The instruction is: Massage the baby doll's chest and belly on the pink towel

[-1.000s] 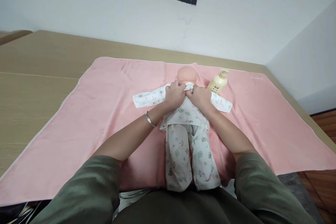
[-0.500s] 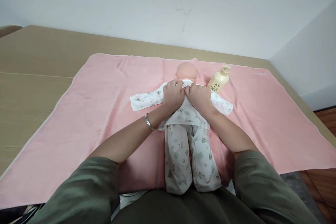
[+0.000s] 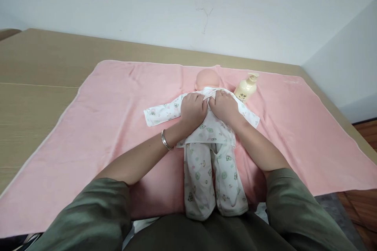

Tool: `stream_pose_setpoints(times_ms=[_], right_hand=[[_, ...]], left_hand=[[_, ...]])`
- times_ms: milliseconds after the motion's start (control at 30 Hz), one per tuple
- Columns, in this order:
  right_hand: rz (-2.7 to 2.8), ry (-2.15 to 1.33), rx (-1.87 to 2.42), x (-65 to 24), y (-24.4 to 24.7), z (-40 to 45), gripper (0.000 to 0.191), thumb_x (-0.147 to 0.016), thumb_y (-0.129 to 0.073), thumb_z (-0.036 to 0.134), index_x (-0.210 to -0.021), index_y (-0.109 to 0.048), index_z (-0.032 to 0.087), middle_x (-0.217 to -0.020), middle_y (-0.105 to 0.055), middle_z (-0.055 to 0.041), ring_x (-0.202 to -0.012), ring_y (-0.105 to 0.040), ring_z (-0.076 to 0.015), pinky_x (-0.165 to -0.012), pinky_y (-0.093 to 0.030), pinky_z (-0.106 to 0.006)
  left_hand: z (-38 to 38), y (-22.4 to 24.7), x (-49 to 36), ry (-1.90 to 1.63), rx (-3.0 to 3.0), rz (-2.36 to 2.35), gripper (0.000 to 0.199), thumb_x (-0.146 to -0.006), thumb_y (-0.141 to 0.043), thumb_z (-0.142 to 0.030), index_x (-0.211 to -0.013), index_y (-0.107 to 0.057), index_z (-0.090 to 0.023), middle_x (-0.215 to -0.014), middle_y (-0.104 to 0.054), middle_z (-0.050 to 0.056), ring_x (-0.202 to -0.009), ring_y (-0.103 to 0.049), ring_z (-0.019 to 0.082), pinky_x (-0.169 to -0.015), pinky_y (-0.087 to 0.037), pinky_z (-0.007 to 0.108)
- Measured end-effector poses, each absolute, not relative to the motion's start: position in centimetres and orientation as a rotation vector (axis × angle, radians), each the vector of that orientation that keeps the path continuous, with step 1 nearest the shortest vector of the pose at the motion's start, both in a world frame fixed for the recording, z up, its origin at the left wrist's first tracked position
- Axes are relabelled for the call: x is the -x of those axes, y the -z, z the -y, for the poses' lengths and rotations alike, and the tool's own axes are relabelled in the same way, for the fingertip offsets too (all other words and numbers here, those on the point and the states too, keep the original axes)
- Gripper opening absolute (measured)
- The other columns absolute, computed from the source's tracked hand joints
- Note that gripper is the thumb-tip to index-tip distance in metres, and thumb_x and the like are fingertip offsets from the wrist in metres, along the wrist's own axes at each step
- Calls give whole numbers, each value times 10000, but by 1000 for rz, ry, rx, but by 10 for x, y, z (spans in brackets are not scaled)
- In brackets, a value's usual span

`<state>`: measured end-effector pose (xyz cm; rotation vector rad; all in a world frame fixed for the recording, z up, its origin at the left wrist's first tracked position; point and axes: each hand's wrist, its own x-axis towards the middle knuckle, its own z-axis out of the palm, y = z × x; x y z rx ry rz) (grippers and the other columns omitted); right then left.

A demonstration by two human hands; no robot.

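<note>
A baby doll lies on a pink blanket with its bald head (image 3: 207, 79) away from me. It is dressed in a white patterned top (image 3: 210, 130) and matching trousers (image 3: 200, 180), the top's sleeves spread to both sides. My left hand (image 3: 193, 111), below a silver bangle (image 3: 166, 140), is closed on the top's cloth near the neck. Close beside it my right hand (image 3: 224, 106) grips the same top, its fingers curled over the upper chest. The gathered cloth between the hands is partly hidden by the fingers.
A cream pump bottle (image 3: 246, 88) lies tilted on the pink blanket (image 3: 118, 102), right of the doll's head. The blanket covers much of a wooden table (image 3: 38, 59). A white wall (image 3: 118, 11) rises behind the table.
Both hands keep hold of the top. They have moved slightly apart, and the cloth between them has shifted. The top's lower hem sits slightly nearer to me.
</note>
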<state>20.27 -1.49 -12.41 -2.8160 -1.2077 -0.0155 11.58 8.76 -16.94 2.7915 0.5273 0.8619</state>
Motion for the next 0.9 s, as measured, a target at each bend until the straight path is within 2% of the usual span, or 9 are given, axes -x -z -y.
stream_pose_setpoints(times_ms=[133,267,367,467,533,600,700,800,900], right_hand=[[1283,39,2853,-188,116,23,445,-1067,-348,327,-1195,-603,-15,-1164,-597,-196,-1109,-533,-330,-1030,-352,-419],[1414,99,2862,-173,107,31,429,-1065,-318,272,-1137,-612,-32,-1072,-606,-212,-1028,-552,-333,-929,-398,-404],[1413,8,2814,-185,108,29,413,-1064,-339,285,-1162,-613,-8,-1126,-606,-186,-1092,-544,-316,-977,-394,-405],[1335,-135,2742,-206,114,23,468,-1070,-363,358,-1305,-547,-1,-1315,-538,-175,-1244,-474,-299,-1069,-352,-404],[1296,-158,2728,-214,118,20,506,-1068,-375,384,-1358,-509,-9,-1379,-493,-181,-1292,-439,-296,-1107,-315,-407],[1297,-102,2741,-213,119,19,502,-1068,-374,378,-1334,-533,-18,-1352,-512,-192,-1282,-447,-298,-1119,-292,-409],[1316,14,2805,-199,116,22,475,-1072,-344,353,-1210,-611,-15,-1203,-589,-198,-1177,-513,-319,-1062,-337,-415],[1372,102,2865,-183,110,27,465,-1071,-313,317,-1105,-649,-4,-1060,-621,-195,-1050,-561,-337,-950,-404,-421],[1409,140,2879,-177,106,28,430,-1053,-327,272,-1056,-666,7,-1019,-631,-188,-1001,-576,-335,-893,-429,-414]], left_hand=[[-90,168,-117,-704,-2792,-552,309,-950,-414,-292,-992,-650,-96,-1111,-651,148,-1050,-573,309,-927,-435,446],[-95,163,-117,-572,-2811,-555,429,-941,-409,-309,-1192,-618,-31,-1298,-582,177,-1230,-515,314,-1074,-382,442],[-96,162,-117,-582,-2827,-543,404,-952,-381,-312,-1075,-665,-52,-1220,-626,171,-1154,-565,308,-1025,-418,440],[-94,163,-116,-674,-2809,-511,393,-961,-365,-306,-914,-692,-92,-1131,-668,150,-1084,-605,289,-976,-443,432],[-92,164,-116,-718,-2786,-514,382,-957,-381,-298,-901,-702,-99,-1129,-675,136,-1096,-607,280,-985,-441,425],[-91,163,-116,-701,-2775,-546,364,-949,-401,-288,-929,-710,-98,-1146,-673,130,-1113,-605,278,-994,-439,420],[-92,159,-117,-600,-2788,-566,376,-949,-414,-287,-1045,-706,-71,-1216,-645,139,-1172,-577,284,-1029,-425,418],[-94,154,-118,-433,-2803,-564,464,-953,-420,-295,-1267,-616,-16,-1376,-539,168,-1294,-492,300,-1116,-367,432],[-90,149,-115,-314,-2834,-587,559,-959,-416,-309,-1396,-494,30,-1466,-430,209,-1371,-400,359,-1168,-282,524]])
